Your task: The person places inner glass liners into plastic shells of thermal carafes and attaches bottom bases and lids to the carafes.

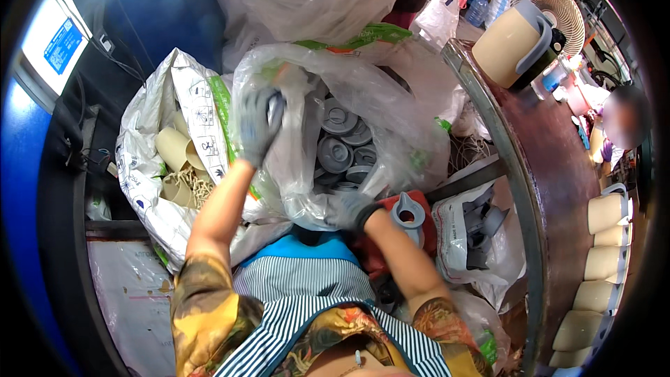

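A large clear plastic bag (300, 160) stands in front of me with its mouth spread wide. Inside lie several round grey plastic lids (336, 155). My left hand (258, 127), in a grey glove, is closed on the bag's left side, its fingers over the gathered plastic. At the near rim of the same bag is my right hand (347, 211), also gloved, with a dark cuff. Motion smears its fingers, so their grip does not show. Just right of that hand, a grey spouted ring-shaped part (407, 215) rests on something red (427, 237).
A white printed sack (150, 150) at left holds beige plastic pieces (174, 150). At right, another bag (450, 237) holds grey parts. Beyond a metal-edged table (516, 146) stand a beige jug (506, 45), a fan (558, 7) and a row of beige jugs (604, 263). A person sits far right.
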Demonstrator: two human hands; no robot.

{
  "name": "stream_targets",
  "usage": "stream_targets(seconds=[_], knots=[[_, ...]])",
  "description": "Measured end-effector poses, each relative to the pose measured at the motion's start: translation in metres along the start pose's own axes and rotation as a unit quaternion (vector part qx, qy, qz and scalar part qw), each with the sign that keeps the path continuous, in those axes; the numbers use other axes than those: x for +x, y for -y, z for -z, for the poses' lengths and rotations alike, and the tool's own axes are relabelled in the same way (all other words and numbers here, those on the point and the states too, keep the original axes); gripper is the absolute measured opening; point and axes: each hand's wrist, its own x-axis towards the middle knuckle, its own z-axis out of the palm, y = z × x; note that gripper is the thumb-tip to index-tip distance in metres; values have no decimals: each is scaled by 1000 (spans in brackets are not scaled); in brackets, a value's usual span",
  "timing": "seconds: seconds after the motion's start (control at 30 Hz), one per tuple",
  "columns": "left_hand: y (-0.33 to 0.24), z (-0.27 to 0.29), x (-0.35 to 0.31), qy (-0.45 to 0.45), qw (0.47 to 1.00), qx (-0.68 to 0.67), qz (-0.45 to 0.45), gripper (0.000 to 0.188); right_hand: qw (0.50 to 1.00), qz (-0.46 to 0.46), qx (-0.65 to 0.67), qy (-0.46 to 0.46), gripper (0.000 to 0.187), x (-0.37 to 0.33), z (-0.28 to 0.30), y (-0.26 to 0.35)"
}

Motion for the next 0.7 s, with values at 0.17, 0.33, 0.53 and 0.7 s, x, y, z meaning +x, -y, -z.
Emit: stream_targets(seconds=[0.17,0.33,0.53,0.7], knots=[[-23,22,-43,358,920,30,-156,54,931,54,362,-3,51,34,109,-41],[115,-44,99,467,877,-47,-99,56,905,-70,418,-28,61,57,168,-150],[127,-182,77,270,946,125,128,69,789,-314,277,-449,83,139,237,-250],[126,-85,21,160,946,-160,232,59,832,-309,260,-380,83,134,202,-317]])
